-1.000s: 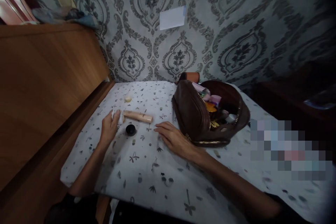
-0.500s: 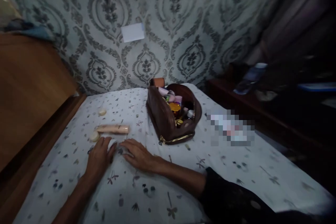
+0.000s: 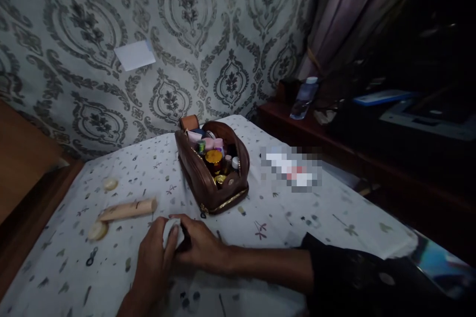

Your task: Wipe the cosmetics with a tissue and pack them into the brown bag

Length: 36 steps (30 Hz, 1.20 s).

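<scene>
My left hand [image 3: 153, 253] is closed on a small white thing [image 3: 171, 232], its thumb pressed along the near side; whether this is tissue or a small container I cannot tell. From the right, my right hand [image 3: 205, 245] curls its fingers and thumb against the same thing, and its grip is partly in shadow. Just beyond my left hand lies a peach squeeze tube [image 3: 128, 209] on its side. A round cream-coloured piece [image 3: 97, 230] sits by the tube's left end, and a similar round piece [image 3: 110, 184] lies farther back. An unzipped brown toiletry bag [image 3: 195, 173] stands beyond my right hand.
Small jars and bottles, among them a gold-lidded jar [image 3: 213, 161], fill the bag. A blurred-out item [image 3: 292, 169] lies right of it on the patterned sheet [image 3: 238, 228]. A clear bottle [image 3: 304, 99] stands on the dark red ledge [image 3: 271, 111]. Wooden furniture [image 3: 26, 158] borders the left.
The view has swung right, shifting the bag and tube leftward in it. My hands have come together, and the right one now meets the white thing at my left hand.
</scene>
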Each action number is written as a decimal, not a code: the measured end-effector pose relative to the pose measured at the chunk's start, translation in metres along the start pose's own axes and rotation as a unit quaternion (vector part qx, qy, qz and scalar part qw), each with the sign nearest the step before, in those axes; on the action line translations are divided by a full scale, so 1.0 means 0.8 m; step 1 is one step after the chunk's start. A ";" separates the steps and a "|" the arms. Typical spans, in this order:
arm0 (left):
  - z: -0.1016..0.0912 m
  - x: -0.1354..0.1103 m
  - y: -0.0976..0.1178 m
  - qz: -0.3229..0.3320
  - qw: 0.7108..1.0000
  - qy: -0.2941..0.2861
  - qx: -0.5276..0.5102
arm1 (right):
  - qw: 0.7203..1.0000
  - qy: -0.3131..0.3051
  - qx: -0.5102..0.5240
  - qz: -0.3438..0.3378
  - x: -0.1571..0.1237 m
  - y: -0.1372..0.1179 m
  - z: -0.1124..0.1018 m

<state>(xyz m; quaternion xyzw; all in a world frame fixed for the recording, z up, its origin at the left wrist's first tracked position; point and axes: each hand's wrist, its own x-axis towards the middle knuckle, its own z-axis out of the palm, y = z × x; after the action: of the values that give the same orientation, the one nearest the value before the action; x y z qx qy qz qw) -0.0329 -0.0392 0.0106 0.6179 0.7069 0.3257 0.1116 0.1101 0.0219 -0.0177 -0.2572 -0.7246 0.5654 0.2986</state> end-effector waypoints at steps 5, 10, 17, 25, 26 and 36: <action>0.010 0.013 0.006 -0.049 0.993 -0.019 -0.102 | 0.997 -0.008 0.065 0.027 -0.015 0.004 -0.024; 0.022 0.006 0.013 -0.097 0.981 -0.003 -0.166 | 0.971 -0.002 0.239 0.022 -0.021 0.026 -0.028; 0.045 -0.014 0.016 -0.017 0.988 0.011 -0.156 | 0.959 0.006 0.277 0.053 -0.029 0.028 -0.033; 0.055 -0.025 -0.006 0.050 0.997 0.009 -0.051 | 0.992 -0.048 0.119 0.016 -0.035 0.012 -0.060; 0.056 -0.027 -0.010 0.066 0.997 0.010 -0.033 | 0.991 -0.051 0.122 0.036 -0.034 0.014 -0.059; 0.044 -0.029 -0.015 0.210 0.965 0.068 0.140 | 0.979 -0.055 0.105 0.164 -0.029 0.011 -0.053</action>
<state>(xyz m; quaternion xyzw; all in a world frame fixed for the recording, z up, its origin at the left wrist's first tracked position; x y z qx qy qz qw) -0.0176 -0.0503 -0.0294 0.7381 0.6061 0.2807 -0.0953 0.1576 0.0356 -0.0217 -0.3080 -0.6242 0.6933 0.1867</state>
